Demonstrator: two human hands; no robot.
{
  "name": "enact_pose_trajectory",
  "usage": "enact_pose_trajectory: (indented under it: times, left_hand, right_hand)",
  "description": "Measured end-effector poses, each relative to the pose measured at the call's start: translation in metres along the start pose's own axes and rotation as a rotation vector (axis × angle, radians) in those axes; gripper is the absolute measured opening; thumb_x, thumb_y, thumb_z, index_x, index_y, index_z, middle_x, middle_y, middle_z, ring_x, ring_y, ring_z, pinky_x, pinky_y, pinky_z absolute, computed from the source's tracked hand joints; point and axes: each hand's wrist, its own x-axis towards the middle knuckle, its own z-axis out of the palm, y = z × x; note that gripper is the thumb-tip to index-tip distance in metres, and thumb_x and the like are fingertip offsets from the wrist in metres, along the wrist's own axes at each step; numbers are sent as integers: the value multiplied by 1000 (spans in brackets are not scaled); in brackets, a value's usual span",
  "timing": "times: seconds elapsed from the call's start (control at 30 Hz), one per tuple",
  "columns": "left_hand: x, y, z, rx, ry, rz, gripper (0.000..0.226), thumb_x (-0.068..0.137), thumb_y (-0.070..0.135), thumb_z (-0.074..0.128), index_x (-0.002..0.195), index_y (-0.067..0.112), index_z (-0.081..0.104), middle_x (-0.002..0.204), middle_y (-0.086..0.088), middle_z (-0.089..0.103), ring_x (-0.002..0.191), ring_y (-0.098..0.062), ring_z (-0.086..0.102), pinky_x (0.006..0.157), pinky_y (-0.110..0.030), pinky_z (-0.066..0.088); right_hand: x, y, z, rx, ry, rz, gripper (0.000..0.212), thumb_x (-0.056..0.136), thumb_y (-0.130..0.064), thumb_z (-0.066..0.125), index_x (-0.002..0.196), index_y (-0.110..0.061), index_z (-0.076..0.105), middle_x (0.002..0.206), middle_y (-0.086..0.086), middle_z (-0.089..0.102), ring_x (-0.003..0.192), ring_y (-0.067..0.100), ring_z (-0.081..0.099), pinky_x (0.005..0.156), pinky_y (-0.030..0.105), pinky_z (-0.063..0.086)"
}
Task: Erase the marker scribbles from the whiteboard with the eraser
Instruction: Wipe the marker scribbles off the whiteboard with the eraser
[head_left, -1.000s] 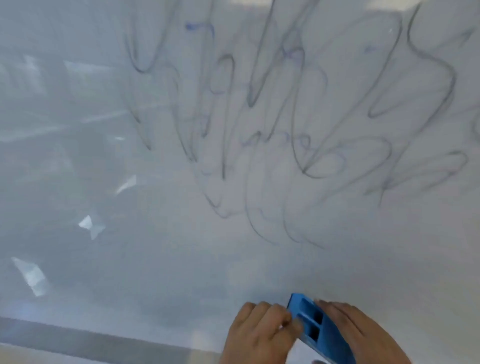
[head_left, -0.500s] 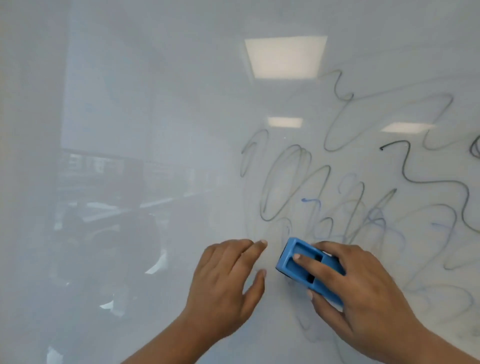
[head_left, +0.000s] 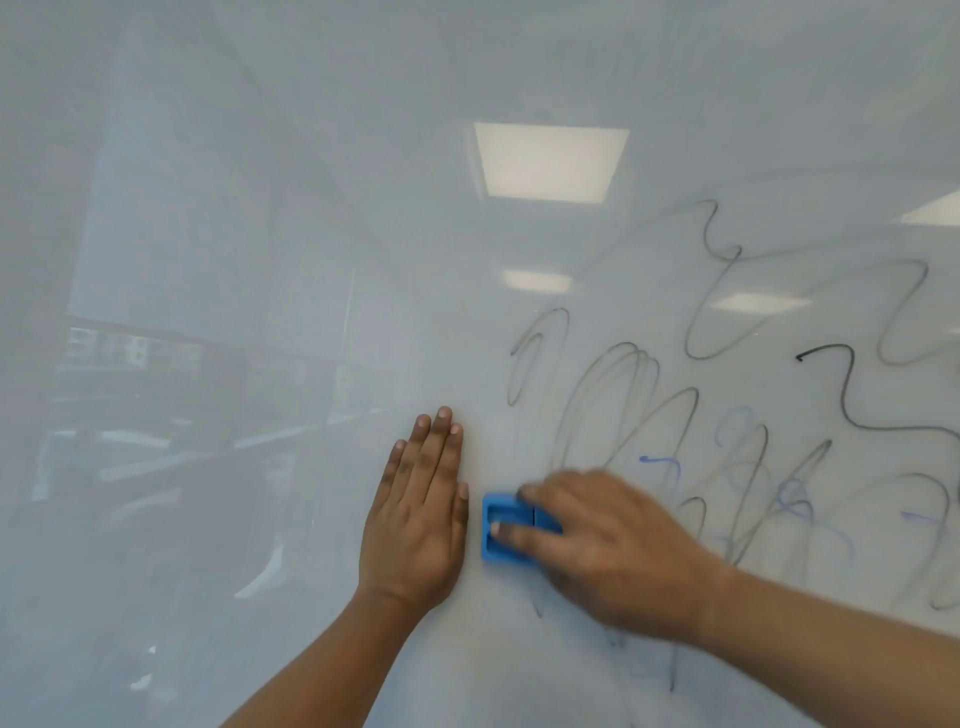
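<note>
Wiping begins: right hand (head_left: 618, 551) grips blue eraser (head_left: 506, 527) on whiteboard (head_left: 260, 234); left hand (head_left: 415, 514) flat, fingers together. Next: sweep right across scribbles (head_left: 727, 415).

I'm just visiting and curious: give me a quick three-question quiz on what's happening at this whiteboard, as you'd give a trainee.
1. Which hand holds the blue eraser?
2. True or false: the left hand lies flat on the whiteboard, fingers together.
3. The marker scribbles lie mostly: A) left of the eraser, B) right of and above it, C) nowhere.

Key:
1. The right hand.
2. True.
3. B.
</note>
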Motion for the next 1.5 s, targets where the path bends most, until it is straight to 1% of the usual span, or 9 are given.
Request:
enact_pose_trajectory:
  times: [0.23, 0.43, 0.5, 0.6, 0.77, 0.9, 1.2, 1.4, 1.5]
  left_hand:
    - [-1, -8, 8, -12, 71, 29, 56, 100, 17, 32, 155, 5, 28, 164, -8, 27, 154, -22, 21, 127, -36, 14]
    - [0, -11, 6, -33, 85, 47, 58, 96, 12, 34, 153, 3, 31, 162, -10, 30, 152, -23, 24, 127, -36, 15]
    - [0, -10, 5, -29, 78, 42, 57, 96, 12, 33, 152, 3, 32, 162, -11, 30, 152, -23, 24, 127, -36, 15]
    - [-1, -10, 8, -22, 87, 40, 57, 98, 14, 32, 153, 2, 31, 162, -10, 29, 153, -23, 22, 127, -36, 14]
    - [-1, -10, 12, -5, 109, 42, 57, 98, 15, 31, 154, 3, 30, 163, -8, 26, 154, -21, 18, 127, -37, 15]
    - [-1, -9, 11, 8, 104, 32, 57, 99, 16, 31, 154, 3, 30, 163, -9, 26, 155, -21, 17, 127, -36, 13]
    - [-1, -4, 6, 22, 52, -3, 57, 100, 17, 30, 154, 2, 29, 164, -10, 26, 155, -22, 17, 127, -36, 12]
    - [-2, -4, 6, 13, 58, -18, 57, 99, 17, 31, 154, 2, 30, 164, -9, 27, 155, -20, 16, 128, -33, 10]
    - [-1, -4, 7, 11, 76, -9, 56, 98, 16, 32, 153, 2, 32, 162, -10, 30, 155, -19, 16, 127, -33, 11]
  right_hand:
    - [103, 107, -56, -71, 344, 502, 50, 83, -26, 74, 131, -21, 62, 113, 13, 55, 98, 33, 51, 84, 51, 50]
    - [-11, -25, 14, 16, -159, -33, 10, 91, -34, 56, 99, -35, 63, 86, -6, 50, 73, 16, 45, 61, 28, 39]
    - [-51, -56, 22, -9, -301, -131, 27, 105, -32, 38, 91, -40, 60, 80, -14, 49, 67, 9, 47, 59, 21, 40]
    - [-43, -25, 7, 31, -195, -173, 10, 96, -30, 58, 100, -33, 66, 86, -6, 55, 71, 16, 49, 61, 30, 43]
    - [27, 74, -43, -30, 168, 310, 41, 79, -28, 79, 118, -17, 69, 100, 11, 59, 82, 31, 54, 68, 42, 52]
    - [27, 61, -31, 16, 235, 429, 41, 79, -27, 79, 117, -15, 69, 101, 11, 57, 85, 30, 52, 68, 45, 52]
    - [-44, -2, -3, 14, -136, -116, 24, 87, -32, 63, 110, -29, 68, 92, -2, 60, 73, 21, 51, 60, 32, 43]
    - [27, 124, -71, -74, 291, 463, 44, 84, -36, 74, 126, -25, 65, 112, 6, 59, 93, 29, 54, 78, 47, 52]
    - [30, 116, -65, -82, 334, 512, 43, 82, -36, 76, 122, -24, 66, 108, 4, 56, 91, 25, 51, 73, 44, 52]
